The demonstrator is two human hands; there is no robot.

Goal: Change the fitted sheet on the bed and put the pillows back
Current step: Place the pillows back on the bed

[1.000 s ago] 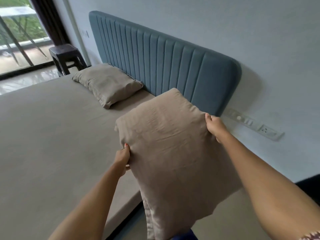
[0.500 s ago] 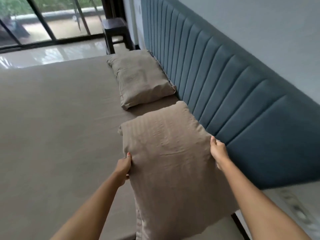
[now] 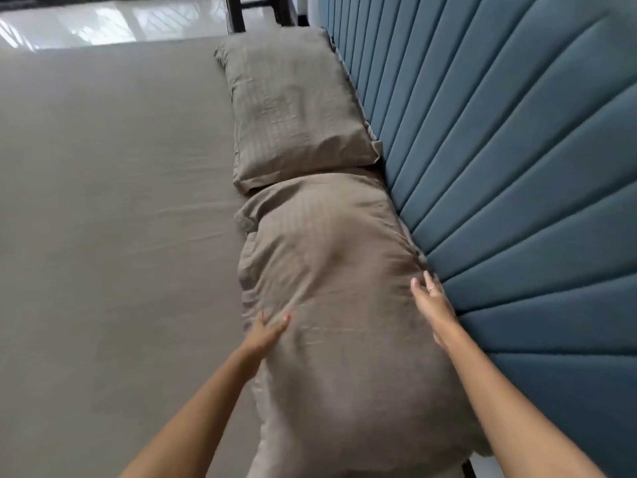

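The left hand (image 3: 267,331) lies on the near pillow (image 3: 337,305), at its left edge; the fingers are spread and fairly straight, pressing into the cloth rather than gripping it, and the fabric is creased around the fingertips. The right hand (image 3: 432,305) rests flat along the pillow's right edge, fingers straight and together, with a ring on one finger; it sits in the narrow space between the pillow and the headboard (image 3: 517,167), just beside the padded panels. Neither hand grasps anything; both are released and only touch the pillow.

The near pillow lies flat on the bed, lengthwise along the headboard, its right side against the blue upholstery. Its taupe case has faint woven stripes and is rumpled, most of all at the far left corner. Its near end reaches toward the bed's edge at the bottom of the view.

Beyond it lies the far pillow (image 3: 293,108), in the same striped taupe case, also flat and against the headboard. Its near edge overlaps or touches the near pillow's far end; which of the two cannot be told.

The fitted sheet (image 3: 113,219), a matching taupe, covers the mattress to the left of both pillows, smooth except for light wrinkles close to the near pillow.

Past the bed a glossy pale floor (image 3: 103,25) shows, and the dark legs of a stool (image 3: 241,12) stand near the headboard's far end
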